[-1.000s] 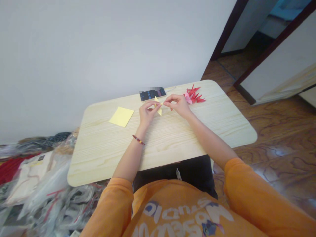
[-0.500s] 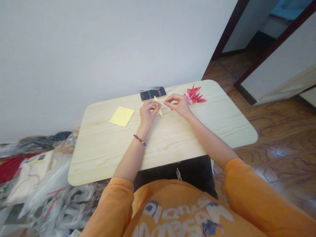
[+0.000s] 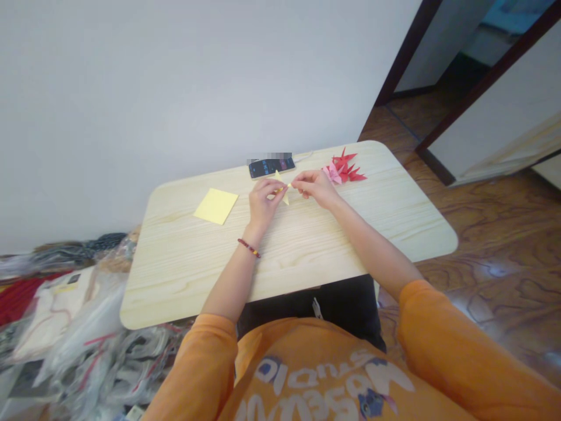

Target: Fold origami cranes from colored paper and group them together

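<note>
A small folded yellow paper figure (image 3: 286, 197) with pointed ends is held above the table (image 3: 307, 245). My left hand (image 3: 264, 202) pinches its middle between thumb and fingers, hiding part of it. From the other side my right hand (image 3: 314, 186) pinches the small tip of the same paper, fingertips pressed together. To the left lies a flat stack of square yellow paper (image 3: 216, 206). Just beyond my right hand are several folded red paper figures (image 3: 348, 168) and a pink one (image 3: 333, 173).
A phone (image 3: 272, 167) with a lit screen and a cable lies at the table's back edge, against the white wall (image 3: 197, 88). Plastic bags and wrapped goods (image 3: 96, 327) are piled on the left. A doorway and wooden floor (image 3: 491, 251) are on the right.
My right hand has shifted very slightly, its fingers staying on the tip of the yellow paper. My left hand keeps its hold, almost unmoved.
</note>
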### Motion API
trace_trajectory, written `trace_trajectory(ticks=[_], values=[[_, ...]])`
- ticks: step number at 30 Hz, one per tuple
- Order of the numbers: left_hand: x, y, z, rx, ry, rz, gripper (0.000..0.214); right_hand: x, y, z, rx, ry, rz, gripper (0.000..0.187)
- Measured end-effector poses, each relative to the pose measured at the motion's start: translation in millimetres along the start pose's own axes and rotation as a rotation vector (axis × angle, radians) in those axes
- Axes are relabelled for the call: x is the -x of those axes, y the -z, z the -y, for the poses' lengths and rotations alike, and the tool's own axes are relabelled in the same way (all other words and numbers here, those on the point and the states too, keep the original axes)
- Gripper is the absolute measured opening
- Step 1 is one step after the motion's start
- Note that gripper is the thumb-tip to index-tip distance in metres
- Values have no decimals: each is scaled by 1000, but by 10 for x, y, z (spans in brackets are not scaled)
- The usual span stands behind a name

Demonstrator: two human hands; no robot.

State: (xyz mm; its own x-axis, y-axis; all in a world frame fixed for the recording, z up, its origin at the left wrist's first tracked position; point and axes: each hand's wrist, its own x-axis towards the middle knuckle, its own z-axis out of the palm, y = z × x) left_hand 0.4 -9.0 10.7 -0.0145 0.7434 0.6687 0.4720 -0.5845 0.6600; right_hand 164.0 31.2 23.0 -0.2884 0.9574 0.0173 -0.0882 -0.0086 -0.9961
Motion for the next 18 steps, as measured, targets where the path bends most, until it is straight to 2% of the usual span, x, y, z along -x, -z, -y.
trace_trajectory(ticks=[9, 18], values=[[19, -27, 58, -24, -16, 4, 12, 19, -19, 6, 22, -48, 26, 17], [44, -38, 91, -36, -34, 18, 8, 23, 0, -1, 8, -38, 70, 19]])
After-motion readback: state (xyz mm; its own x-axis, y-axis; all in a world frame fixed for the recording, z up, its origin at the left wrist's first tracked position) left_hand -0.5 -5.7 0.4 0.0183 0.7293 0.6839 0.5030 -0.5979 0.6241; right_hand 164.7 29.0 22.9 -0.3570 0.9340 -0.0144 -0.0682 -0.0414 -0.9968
